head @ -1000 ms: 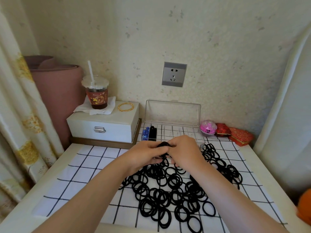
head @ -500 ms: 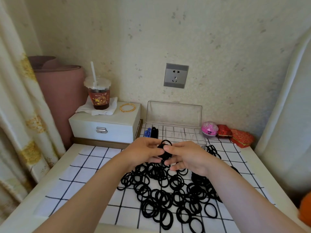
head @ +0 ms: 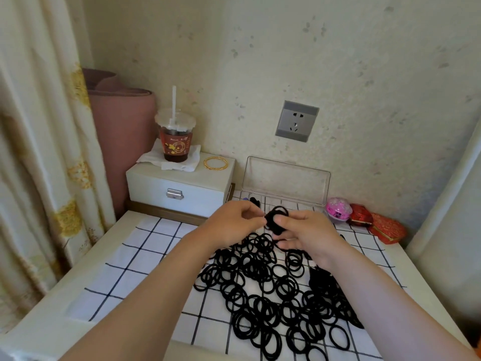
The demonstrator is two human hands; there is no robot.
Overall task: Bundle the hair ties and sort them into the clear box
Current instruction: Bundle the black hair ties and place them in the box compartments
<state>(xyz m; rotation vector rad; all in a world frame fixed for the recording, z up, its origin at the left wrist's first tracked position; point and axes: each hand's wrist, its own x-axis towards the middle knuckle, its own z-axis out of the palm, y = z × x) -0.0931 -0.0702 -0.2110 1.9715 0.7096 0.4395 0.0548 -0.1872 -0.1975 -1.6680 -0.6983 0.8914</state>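
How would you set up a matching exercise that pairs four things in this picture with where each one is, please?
Things
1. gold bangle
2. drink cup
3. pink round case
4. bundle of hair ties

Places
A. standing on the white napkin
B. held between the left hand and the right hand
C. lying directly on top of the white drawer box
D. just right of the clear box, by the wall

Pairs: 1-C, 2-A, 3-D, 4-B
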